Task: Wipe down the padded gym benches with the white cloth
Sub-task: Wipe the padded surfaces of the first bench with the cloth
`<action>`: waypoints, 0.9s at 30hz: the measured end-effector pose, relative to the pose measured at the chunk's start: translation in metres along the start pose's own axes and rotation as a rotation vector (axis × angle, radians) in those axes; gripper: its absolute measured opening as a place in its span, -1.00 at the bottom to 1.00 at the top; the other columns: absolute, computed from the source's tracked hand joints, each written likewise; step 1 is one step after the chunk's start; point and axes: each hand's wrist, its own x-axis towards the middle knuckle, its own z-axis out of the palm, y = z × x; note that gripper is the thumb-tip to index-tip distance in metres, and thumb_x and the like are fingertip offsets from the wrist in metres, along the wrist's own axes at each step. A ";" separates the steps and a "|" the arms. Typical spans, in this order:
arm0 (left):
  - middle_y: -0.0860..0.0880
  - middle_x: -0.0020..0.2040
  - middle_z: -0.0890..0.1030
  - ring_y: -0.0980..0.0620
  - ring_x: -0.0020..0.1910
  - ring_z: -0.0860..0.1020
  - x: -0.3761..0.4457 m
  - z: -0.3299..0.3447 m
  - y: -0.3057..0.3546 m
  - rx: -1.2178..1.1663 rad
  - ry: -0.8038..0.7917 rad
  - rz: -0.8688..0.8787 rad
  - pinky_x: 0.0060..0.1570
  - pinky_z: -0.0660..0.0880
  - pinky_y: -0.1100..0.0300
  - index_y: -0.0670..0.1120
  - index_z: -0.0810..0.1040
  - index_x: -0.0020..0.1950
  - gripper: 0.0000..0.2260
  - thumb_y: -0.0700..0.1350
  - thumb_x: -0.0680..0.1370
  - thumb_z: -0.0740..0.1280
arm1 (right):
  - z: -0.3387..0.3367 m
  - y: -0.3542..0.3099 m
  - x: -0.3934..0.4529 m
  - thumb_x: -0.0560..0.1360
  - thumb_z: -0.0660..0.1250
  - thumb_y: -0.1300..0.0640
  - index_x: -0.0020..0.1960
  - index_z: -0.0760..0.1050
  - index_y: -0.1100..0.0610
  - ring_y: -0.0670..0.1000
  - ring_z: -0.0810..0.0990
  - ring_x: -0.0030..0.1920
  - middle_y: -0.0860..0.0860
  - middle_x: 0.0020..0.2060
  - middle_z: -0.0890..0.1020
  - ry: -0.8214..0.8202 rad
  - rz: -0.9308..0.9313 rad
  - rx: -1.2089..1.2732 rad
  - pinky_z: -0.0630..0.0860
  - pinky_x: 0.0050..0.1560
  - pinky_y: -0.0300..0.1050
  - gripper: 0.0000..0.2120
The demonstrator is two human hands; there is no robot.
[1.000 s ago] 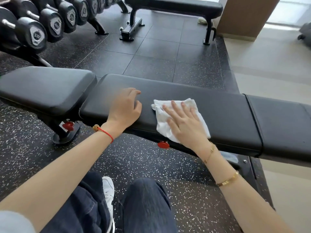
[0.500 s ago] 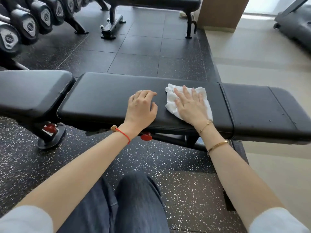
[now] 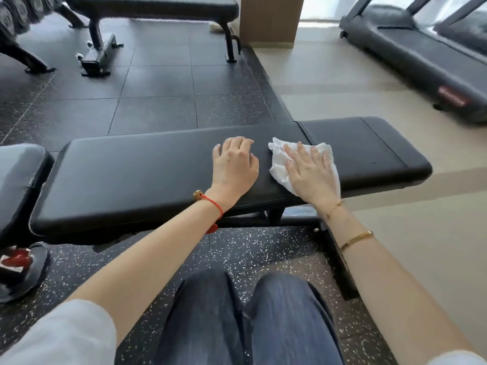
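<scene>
A long black padded bench (image 3: pixel 137 169) runs across the middle of the view, with a shorter seat pad (image 3: pixel 369 146) joined at its right end. The white cloth (image 3: pixel 279 164) lies crumpled on the bench at the seam between the two pads. My right hand (image 3: pixel 311 175) lies flat on the cloth, fingers spread, pressing it onto the padding. My left hand (image 3: pixel 233 167) rests palm down on the bare pad just left of the cloth, fingers slightly curled, holding nothing.
Part of another black pad (image 3: pixel 18 180) shows at the left edge, with a red knob (image 3: pixel 15 259) below it. A second bench (image 3: pixel 147 6) stands at the back. A treadmill (image 3: pixel 427 59) is at the right. A brown pillar (image 3: pixel 271 19) rises behind. My knees (image 3: pixel 247 320) are below.
Both hands and the cloth have slid right along the bench, from mid-pad to the seam with the seat pad. The view has swung right, losing the dumbbells and bringing in the treadmill.
</scene>
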 end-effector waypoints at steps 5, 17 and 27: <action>-0.01 0.36 0.47 -0.02 0.41 0.34 0.010 0.008 0.017 -0.037 -0.088 0.028 0.45 0.18 -0.10 -0.05 0.46 0.39 -0.63 -0.11 0.59 0.17 | -0.003 -0.002 0.020 0.67 -0.19 -0.12 0.59 -0.09 -0.23 0.09 -0.12 0.60 -0.07 0.61 -0.02 -0.043 0.101 0.034 -0.26 0.55 0.16 -0.52; -0.01 0.34 0.47 -0.06 0.41 0.31 0.010 0.039 0.040 -0.004 -0.091 -0.073 0.49 0.05 -0.22 -0.05 0.47 0.35 -0.65 -0.08 0.58 0.16 | -0.010 0.045 0.062 0.68 -0.13 -0.09 0.59 0.01 -0.22 0.09 -0.10 0.61 -0.06 0.61 0.01 -0.092 -0.105 0.103 -0.21 0.56 0.13 -0.53; -0.10 0.44 0.36 -0.14 0.53 0.15 0.013 0.063 0.085 0.087 -0.038 -0.307 0.50 -0.05 -0.30 -0.06 0.43 0.38 -0.65 -0.05 0.62 0.12 | -0.012 0.075 0.084 0.66 -0.11 -0.16 0.59 -0.04 -0.24 0.12 -0.12 0.60 -0.02 0.62 -0.04 -0.136 -0.223 0.086 -0.23 0.55 0.17 -0.51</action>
